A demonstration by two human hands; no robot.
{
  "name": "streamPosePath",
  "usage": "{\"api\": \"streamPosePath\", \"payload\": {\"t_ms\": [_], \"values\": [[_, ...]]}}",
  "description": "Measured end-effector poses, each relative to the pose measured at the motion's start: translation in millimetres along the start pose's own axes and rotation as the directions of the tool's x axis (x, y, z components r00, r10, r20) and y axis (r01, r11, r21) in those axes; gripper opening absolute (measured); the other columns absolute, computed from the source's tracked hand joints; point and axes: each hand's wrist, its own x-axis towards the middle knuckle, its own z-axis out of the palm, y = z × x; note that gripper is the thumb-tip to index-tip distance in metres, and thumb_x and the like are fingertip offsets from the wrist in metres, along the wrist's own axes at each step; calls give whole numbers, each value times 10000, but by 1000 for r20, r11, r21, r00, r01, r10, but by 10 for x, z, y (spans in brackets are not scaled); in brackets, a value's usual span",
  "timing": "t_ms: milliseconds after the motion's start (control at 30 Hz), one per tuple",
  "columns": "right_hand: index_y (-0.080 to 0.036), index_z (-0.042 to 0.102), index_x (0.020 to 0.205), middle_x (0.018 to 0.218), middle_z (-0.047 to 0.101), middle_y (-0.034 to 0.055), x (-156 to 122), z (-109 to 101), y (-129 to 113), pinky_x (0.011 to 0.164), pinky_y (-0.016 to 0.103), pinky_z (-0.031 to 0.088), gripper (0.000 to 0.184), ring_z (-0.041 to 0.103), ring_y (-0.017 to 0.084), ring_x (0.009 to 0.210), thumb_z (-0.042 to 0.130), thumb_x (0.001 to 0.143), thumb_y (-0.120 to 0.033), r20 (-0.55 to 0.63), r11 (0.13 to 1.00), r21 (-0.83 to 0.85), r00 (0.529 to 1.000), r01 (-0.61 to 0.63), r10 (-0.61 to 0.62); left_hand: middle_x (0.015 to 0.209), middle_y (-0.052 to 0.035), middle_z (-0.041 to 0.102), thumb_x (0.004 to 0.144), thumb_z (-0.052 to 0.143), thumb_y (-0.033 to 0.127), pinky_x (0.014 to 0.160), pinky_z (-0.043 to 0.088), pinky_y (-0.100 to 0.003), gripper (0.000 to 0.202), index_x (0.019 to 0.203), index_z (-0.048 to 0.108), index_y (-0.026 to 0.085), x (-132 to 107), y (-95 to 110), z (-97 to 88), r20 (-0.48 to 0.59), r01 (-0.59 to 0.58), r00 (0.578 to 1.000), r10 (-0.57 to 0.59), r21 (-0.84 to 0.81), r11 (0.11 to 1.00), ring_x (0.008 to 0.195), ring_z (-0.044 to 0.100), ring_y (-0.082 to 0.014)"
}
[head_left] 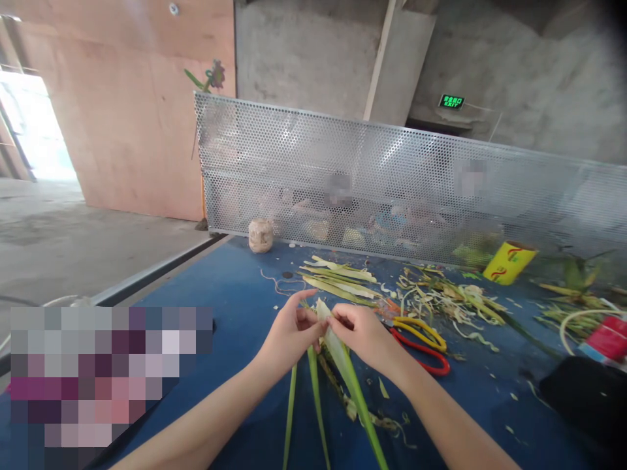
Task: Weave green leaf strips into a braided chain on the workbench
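A long green leaf point(345, 365) with a broad pale base runs from between my hands down toward the table's near edge. My left hand point(296, 326) pinches its pale tip with thumb and fingers, the index finger stretched out. From the other side, my right hand point(357, 329) grips the same tip, fingers curled. Narrower green strips point(316, 398) hang or lie below my left hand; whether it holds them too I cannot tell. Just right of my right hand lie scissors point(424, 343) with red and yellow handles. Behind my hands rests a pile of cut pale leaves point(340, 277).
The blue table point(220, 287) is backed by a perforated metal panel point(304, 150). Plant scraps point(445, 294) lie at right, near a yellow roll point(509, 262). A small jar point(260, 235) stands at back left. Black cloth-like material point(582, 398) sits at right.
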Motion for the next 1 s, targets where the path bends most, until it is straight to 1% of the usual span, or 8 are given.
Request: {"api": "streamPosePath", "payload": {"t_ms": [167,300,400,500,633,733,900,1000], "values": [[-189,259,559,527,300,-56,-9,30,-18,482,237,198,262,288,88,495,434,751,-160,-98,973,-213,989,92,-115,507,97,508,622,655,237,439,372,-203,596,1138,379,127,17,-28,-7,-52,8,999,-9,-12,1000,394,478,-73],[-192,249,556,528,308,-51,-21,51,-49,489,249,203,262,290,91,494,434,728,-122,-132,933,-319,967,167,-218,494,93,516,605,659,221,441,360,-199,634,1158,366,115,14,-41,-5,-66,19,998,-20,-20,1000,397,467,-71],[-197,243,555,527,305,-46,-26,65,-47,492,252,208,263,294,96,497,421,726,-105,-130,890,-397,947,223,-295,494,86,531,592,669,213,456,362,-197,680,1181,346,107,1,-48,-4,-67,9,998,-10,-22,1000,409,469,-71],[-202,289,548,523,349,-34,-24,82,-28,495,259,217,241,314,106,495,411,730,-101,-111,826,-488,919,282,-379,487,88,535,585,651,184,462,360,-196,713,1211,322,91,-23,-33,4,-77,0,997,-2,-31,1000,411,469,-72],[-204,332,544,523,408,-14,-17,99,-38,509,264,234,241,373,117,506,388,759,-111,-57,729,-578,873,367,-484,490,95,536,565,567,64,476,357,-191,736,1248,292,64,-46,24,27,-86,25,996,-30,-59,998,421,470,-63],[-205,311,554,526,394,-22,-19,78,-76,506,257,238,235,365,112,501,380,760,-114,-90,770,-541,887,338,-453,480,98,530,578,571,60,480,359,-192,753,1266,268,52,-47,72,45,-81,39,996,-47,-94,995,419,471,-61],[-203,261,560,531,317,-46,-60,15,-62,484,234,240,266,329,97,490,403,784,-177,-159,935,-285,952,211,-263,494,86,540,613,674,205,460,380,-208,813,1286,240,60,-60,128,51,-53,30,998,-34,-73,997,409,482,-74],[-203,282,560,523,308,-47,-82,0,-23,472,233,243,287,322,96,477,388,826,-231,-179,974,-158,965,164,-191,497,89,538,609,696,240,459,384,-208,825,1286,256,73,-66,135,38,-51,23,998,-26,-61,998,405,488,-73]]}}
